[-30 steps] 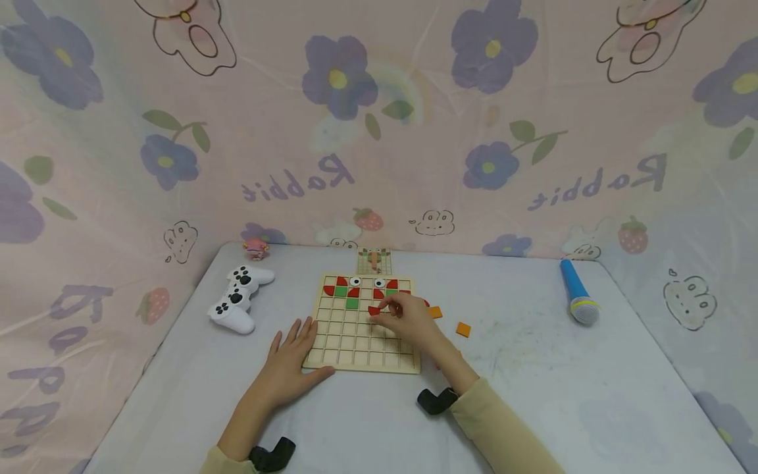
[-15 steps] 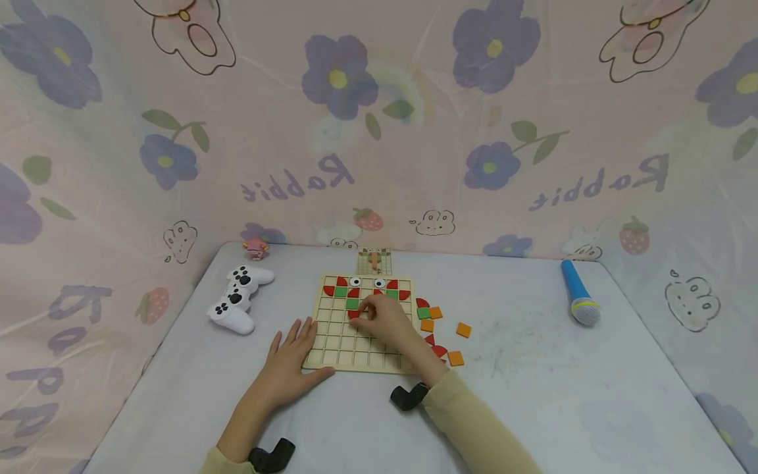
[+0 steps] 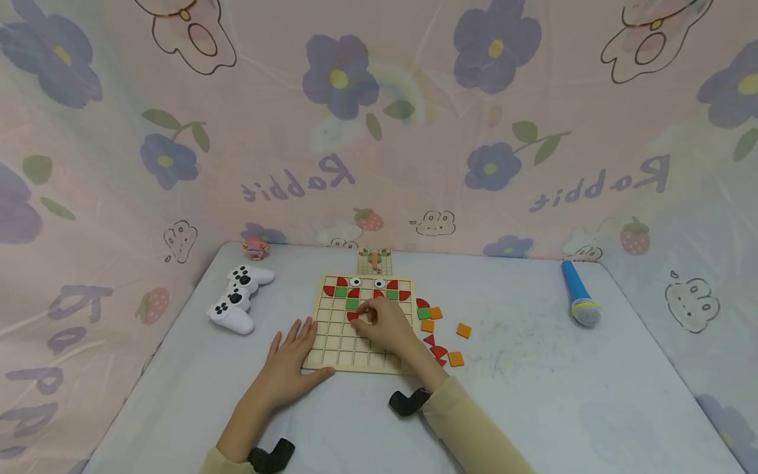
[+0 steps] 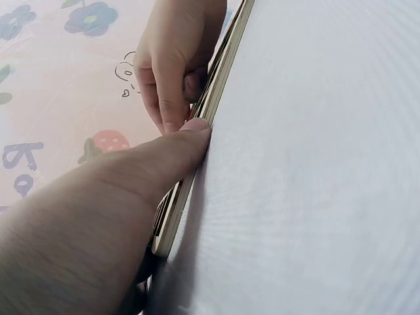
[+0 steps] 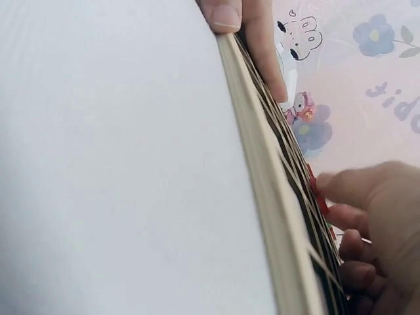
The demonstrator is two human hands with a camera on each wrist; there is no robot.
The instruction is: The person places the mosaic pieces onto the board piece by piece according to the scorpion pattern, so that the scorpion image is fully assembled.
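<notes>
Pink printed fabric (image 3: 403, 191) with purple flowers, rabbits and strawberries fills the upper part and both sides of the head view. Below it a white-covered table (image 3: 551, 395) spreads across the middle and bottom. A light wooden grid board (image 3: 337, 342) lies flat near the centre.

At the board's lower left, the person's left hand (image 3: 293, 365) rests with fingers straight and spread apart, fingertips at the left edge and thumb at the bottom edge. Over the board's middle, the person's right hand (image 3: 386, 324) has thumb and forefinger together, pinching a small red piece.

A white game controller (image 3: 239, 299) sits left of centre; a blue toy microphone (image 3: 579, 293) lies toward the right. Just above the board is a patterned card (image 3: 374, 261), and a pink figurine (image 3: 256, 248) stands at the table's far left corner.

Loose orange squares (image 3: 464, 330) lie right of the board among red and green pieces. Two eye discs (image 3: 379, 284) sit in its top row. The pinched red piece (image 3: 352, 316) is at the board's centre, just below a green square (image 3: 352, 304).
</notes>
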